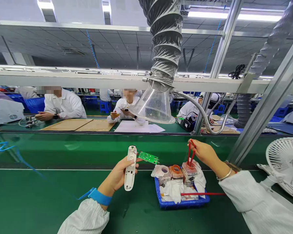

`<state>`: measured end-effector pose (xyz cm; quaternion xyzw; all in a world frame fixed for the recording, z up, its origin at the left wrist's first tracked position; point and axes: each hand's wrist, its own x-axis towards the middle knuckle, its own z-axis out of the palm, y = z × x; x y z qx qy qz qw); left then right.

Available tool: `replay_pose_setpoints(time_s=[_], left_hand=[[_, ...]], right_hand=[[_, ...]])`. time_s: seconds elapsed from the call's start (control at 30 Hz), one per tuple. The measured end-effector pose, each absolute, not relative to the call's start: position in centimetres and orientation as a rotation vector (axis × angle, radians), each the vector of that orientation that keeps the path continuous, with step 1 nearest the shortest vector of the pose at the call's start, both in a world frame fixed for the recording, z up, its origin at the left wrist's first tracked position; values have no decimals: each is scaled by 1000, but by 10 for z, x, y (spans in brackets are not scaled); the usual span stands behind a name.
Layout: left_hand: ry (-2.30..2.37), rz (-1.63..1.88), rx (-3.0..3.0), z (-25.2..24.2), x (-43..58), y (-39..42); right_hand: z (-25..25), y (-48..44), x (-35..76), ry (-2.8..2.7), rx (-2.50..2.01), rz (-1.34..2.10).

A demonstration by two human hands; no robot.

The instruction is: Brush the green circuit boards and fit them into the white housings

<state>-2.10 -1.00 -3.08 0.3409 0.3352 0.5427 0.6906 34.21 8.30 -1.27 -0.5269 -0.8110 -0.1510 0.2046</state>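
My left hand [117, 175] grips a white plastic housing [130, 175], upright with its inner side facing me. A green circuit board [148, 158] hangs off its right side on thin wires. My right hand [206, 152] pinches the top of a red-handled brush [191, 157] standing in an open jar [188, 175]; its lower end is hidden inside. A second red handle [188, 152] leans in the same jar. Two more jars, one with an orange rim [176, 169], stand beside it in a blue tray [184, 204], among white cloths [173, 190].
Another red brush [197, 194] lies across the tray, its handle jutting out right. A clear extraction hood [155, 105] hangs above. At right stands a white fan [288, 165] near a metal post [266, 104]. Co-workers [64, 104] sit beyond the green partition [75, 149].
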Motion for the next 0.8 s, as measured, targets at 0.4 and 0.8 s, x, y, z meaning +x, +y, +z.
replay_pose_setpoints(time_s=[0.4,0.8], left_hand=[[807,1095,1036,-28,-17,-42],[828,997,1173,-24,9,-73]], right_hand=[[1,5,370,-1949,-1667,-451],[23,-115,306,-1818,-1139,-374]])
